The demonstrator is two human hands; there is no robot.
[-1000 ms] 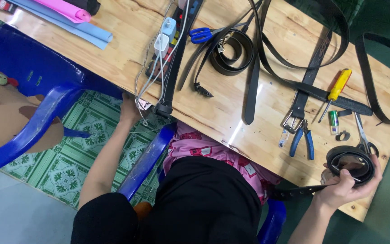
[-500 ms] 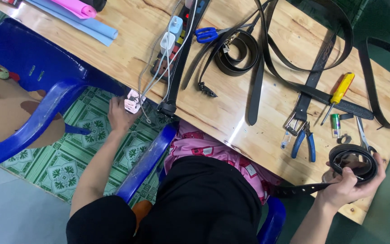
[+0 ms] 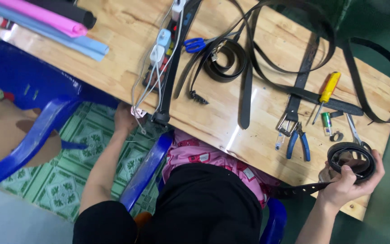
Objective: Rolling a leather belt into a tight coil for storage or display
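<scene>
A person seated at a wooden surface (image 3: 113,58) grips a coiled black belt (image 3: 351,159) in the right hand (image 3: 346,180), fingers clenched around the roll at the surface's near edge, at about 4 o'clock in the frame; the belt's loose tail (image 3: 299,190) runs back toward the lap. The left hand (image 3: 125,118), at about 8 o'clock, reaches under the surface's edge beside hanging white cables (image 3: 147,86) and a small tag (image 3: 138,111); whether it grasps anything cannot be told. Just at 11 o'clock from the coiled belt lie blue-handled pliers (image 3: 298,141), a yellow-handled screwdriver (image 3: 326,90) and a belt buckle (image 3: 284,126). Blue scissors (image 3: 196,44) and another rolled belt (image 3: 224,65) sit near 12 o'clock. A blue plastic chair (image 3: 28,135) stands at 9 o'clock.
</scene>
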